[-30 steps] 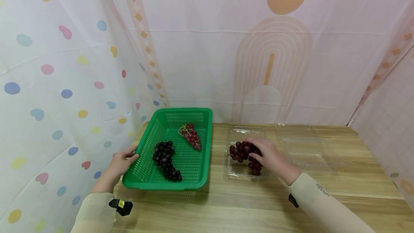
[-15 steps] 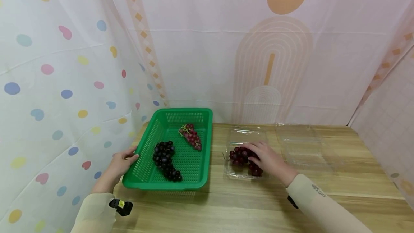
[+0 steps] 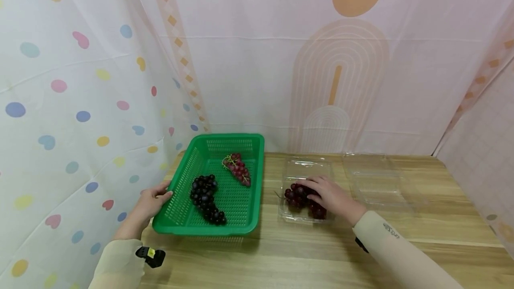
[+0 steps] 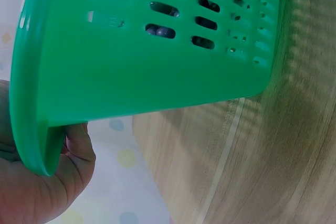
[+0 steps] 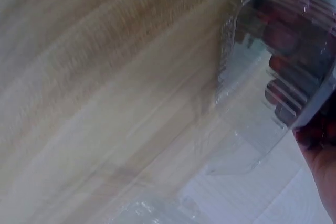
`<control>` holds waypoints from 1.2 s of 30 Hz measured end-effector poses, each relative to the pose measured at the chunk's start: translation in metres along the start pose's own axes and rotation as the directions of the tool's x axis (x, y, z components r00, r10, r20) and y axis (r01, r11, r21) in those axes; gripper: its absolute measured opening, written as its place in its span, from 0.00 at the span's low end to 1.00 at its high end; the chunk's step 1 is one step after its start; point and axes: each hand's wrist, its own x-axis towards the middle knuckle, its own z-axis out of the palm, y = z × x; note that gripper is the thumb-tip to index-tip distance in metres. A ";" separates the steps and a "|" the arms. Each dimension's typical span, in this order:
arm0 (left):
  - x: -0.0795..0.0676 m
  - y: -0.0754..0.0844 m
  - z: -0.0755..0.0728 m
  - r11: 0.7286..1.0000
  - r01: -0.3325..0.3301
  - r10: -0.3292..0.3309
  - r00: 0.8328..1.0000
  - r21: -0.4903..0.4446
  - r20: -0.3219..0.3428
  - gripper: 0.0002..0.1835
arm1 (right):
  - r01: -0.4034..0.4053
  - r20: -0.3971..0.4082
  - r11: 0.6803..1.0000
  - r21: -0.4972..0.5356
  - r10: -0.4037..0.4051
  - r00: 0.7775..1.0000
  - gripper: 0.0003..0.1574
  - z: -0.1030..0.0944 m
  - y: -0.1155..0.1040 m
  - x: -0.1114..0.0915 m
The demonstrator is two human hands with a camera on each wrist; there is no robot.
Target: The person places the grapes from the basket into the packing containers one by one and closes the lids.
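Note:
My left hand point(image 3: 149, 200) grips the left rim of a green plastic basket point(image 3: 260, 182). In the left wrist view, the thumb and fingers curl round that rim. A black grape bunch point(image 3: 204, 193) and a smaller red grape bunch point(image 3: 240, 172) with green stems lie inside the basket. To the right, my right hand point(image 3: 333, 196) holds a dark red grape bunch point(image 3: 295, 195) from above, low in a clear plastic box point(image 3: 307, 167). Its fingers hide part of the bunch. Through the box wall, the right wrist view shows the dark red grapes point(image 5: 281, 38).
A second clear plastic box point(image 3: 377, 183) stands to the right of the first, behind the right forearm. The wooden table point(image 3: 281, 262) meets a patterned curtain point(image 3: 241, 79) at the back and left.
The right hand has lowered the dark red grapes further into the clear box, coming slightly nearer the front. The left hand and basket have stayed put.

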 end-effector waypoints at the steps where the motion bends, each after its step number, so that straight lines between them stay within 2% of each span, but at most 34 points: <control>1: 0.000 0.000 0.000 1.000 -0.002 0.002 1.000 0.002 0.002 0.30 | -0.010 0.013 1.000 0.016 0.009 1.000 0.33 -0.001 0.000 0.000; 3: -0.001 0.000 0.000 1.000 -0.004 0.004 1.000 0.000 0.004 0.30 | -0.040 0.041 0.998 0.047 0.038 0.998 0.34 -0.004 0.000 0.000; 7: -0.001 0.000 0.000 1.000 -0.014 0.014 1.000 0.004 0.005 0.30 | -0.153 0.072 0.979 0.133 0.145 0.987 0.38 -0.010 -0.001 -0.004; 13: 0.000 -0.003 0.000 1.000 -0.010 0.010 1.000 0.007 0.008 0.30 | -0.274 -0.005 0.945 0.176 0.279 0.960 0.34 -0.018 -0.003 -0.014; 17: 0.002 -0.004 0.000 1.000 -0.007 0.007 1.000 0.004 0.005 0.30 | -0.314 -0.036 0.940 0.129 0.321 0.946 0.32 -0.019 -0.005 -0.023; 21: 0.002 -0.004 0.000 1.000 -0.004 0.004 1.000 0.001 0.002 0.30 | -0.309 -0.047 0.949 0.055 0.312 0.949 0.32 -0.014 -0.007 -0.030; 26: 0.001 -0.003 -0.001 1.000 0.002 -0.002 1.000 0.004 0.008 0.31 | -0.256 -0.070 0.966 -0.026 0.253 0.965 0.30 -0.005 -0.009 -0.035; 32: 0.002 -0.004 0.000 1.000 -0.005 0.005 1.000 0.012 0.000 0.31 | -0.220 -0.108 0.970 -0.103 0.209 0.972 0.27 0.002 -0.009 -0.038; 36: 0.003 0.000 0.001 0.995 -0.022 0.025 0.999 0.093 -0.025 0.30 | -0.224 -0.108 0.971 -0.088 0.215 0.971 0.27 0.002 -0.008 -0.040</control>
